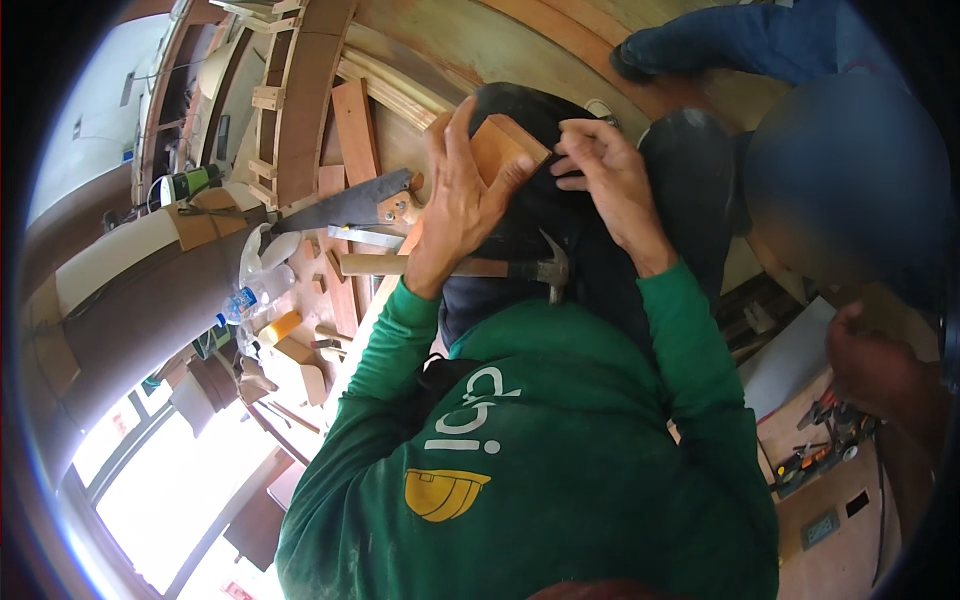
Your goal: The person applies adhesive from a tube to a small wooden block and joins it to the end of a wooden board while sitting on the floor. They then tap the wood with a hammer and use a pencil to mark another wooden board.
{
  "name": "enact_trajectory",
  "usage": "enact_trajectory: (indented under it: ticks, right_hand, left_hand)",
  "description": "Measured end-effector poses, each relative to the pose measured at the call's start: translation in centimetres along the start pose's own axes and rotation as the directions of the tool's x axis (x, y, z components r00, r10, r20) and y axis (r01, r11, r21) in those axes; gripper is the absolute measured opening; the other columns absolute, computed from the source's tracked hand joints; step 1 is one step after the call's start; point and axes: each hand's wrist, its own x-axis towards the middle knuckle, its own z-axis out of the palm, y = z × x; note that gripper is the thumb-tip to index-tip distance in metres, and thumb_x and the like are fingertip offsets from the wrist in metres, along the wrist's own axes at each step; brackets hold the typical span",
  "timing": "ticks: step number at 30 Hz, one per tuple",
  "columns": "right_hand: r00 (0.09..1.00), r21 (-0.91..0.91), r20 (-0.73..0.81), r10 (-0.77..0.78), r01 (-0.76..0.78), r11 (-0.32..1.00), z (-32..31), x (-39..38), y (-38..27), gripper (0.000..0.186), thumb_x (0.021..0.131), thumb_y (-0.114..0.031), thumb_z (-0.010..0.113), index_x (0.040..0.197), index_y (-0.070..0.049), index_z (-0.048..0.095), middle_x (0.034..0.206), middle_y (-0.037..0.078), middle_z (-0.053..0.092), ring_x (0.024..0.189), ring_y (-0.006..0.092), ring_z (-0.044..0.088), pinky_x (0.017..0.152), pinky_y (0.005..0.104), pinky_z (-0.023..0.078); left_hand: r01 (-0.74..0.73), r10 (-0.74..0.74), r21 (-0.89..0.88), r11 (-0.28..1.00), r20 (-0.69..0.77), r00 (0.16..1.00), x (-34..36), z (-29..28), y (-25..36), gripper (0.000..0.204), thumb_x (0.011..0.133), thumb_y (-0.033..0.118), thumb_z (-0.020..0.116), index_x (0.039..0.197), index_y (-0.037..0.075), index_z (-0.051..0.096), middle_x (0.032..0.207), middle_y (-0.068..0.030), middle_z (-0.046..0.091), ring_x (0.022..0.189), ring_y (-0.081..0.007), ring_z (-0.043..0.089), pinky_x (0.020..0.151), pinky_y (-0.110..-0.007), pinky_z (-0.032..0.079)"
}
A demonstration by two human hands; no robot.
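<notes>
Looks like a positioning step: left hand (pixel 462 190) grips the wooden block (pixel 502 148) above the dark trousers (pixel 612 300), thumb on its face, fingers extended along its left side; right hand (pixel 612 178) is at the block's right corner, thumb and index nearly together, can't tell if they pinch anything. Next move seems to need a steady left grip; claw hammer (pixel 525 269) lies unheld nearby.
</notes>
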Motion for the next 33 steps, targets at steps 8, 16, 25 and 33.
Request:
enact_trajectory:
  ticks: [8,16,25,33]
  right_hand:
    - [0.995,0.092,-0.1,-0.029,0.038,0.995,-1.9,0.3,-0.1,0.062,0.109,-0.036,0.073,0.15,0.004,0.05,0.121,0.015,0.069,0.098,0.0237,0.074,0.085,0.0374,0.063]
    - [0.718,-0.47,0.563,-0.41,0.686,0.556,2.8,-6.1,2.2,0.056,0.098,-0.018,0.082,0.145,-0.004,0.055,0.107,0.018,0.076,0.098,0.0361,0.076,0.086,0.0474,0.06]
    - [0.732,-0.465,0.557,-0.393,0.667,0.582,2.5,-6.2,1.9,0.056,0.098,-0.02,0.082,0.144,-0.003,0.056,0.105,0.015,0.074,0.093,0.0344,0.075,0.084,0.047,0.059]
    - [0.827,-0.437,0.341,-0.448,0.561,0.703,1.9,-5.3,1.2,0.049,0.101,-0.014,0.079,0.144,-0.001,0.059,0.106,0.015,0.074,0.097,0.0285,0.074,0.089,0.0407,0.059]
  left_hand:
    - [0.052,-0.072,0.264,0.963,0.069,0.995,-1.8,-1.1,-1.2,0.119,0.067,0.048,0.103,0.156,-0.003,0.043,0.135,-0.0292,0.058,0.129,-0.0501,0.057,0.108,-0.056,0.05]
    - [0.031,-0.045,0.301,0.953,0.038,0.998,4.4,-7.9,-6.1,0.103,0.071,0.044,0.101,0.146,-0.007,0.051,0.136,-0.0297,0.059,0.132,-0.0474,0.058,0.11,-0.051,0.05]
    - [0.303,-0.296,0.029,0.953,0.325,0.898,10.7,-23.6,-9.5,0.084,0.089,0.052,0.089,0.148,-0.001,0.063,0.12,-0.0082,0.069,0.107,-0.0172,0.065,0.092,-0.033,0.052]
    - [0.37,-0.131,-0.429,0.824,0.492,0.861,7.0,-27.1,-9.8,0.071,0.104,0.051,0.073,0.144,-0.008,0.065,0.13,-0.0176,0.073,0.11,-0.0239,0.074,0.098,-0.038,0.061]
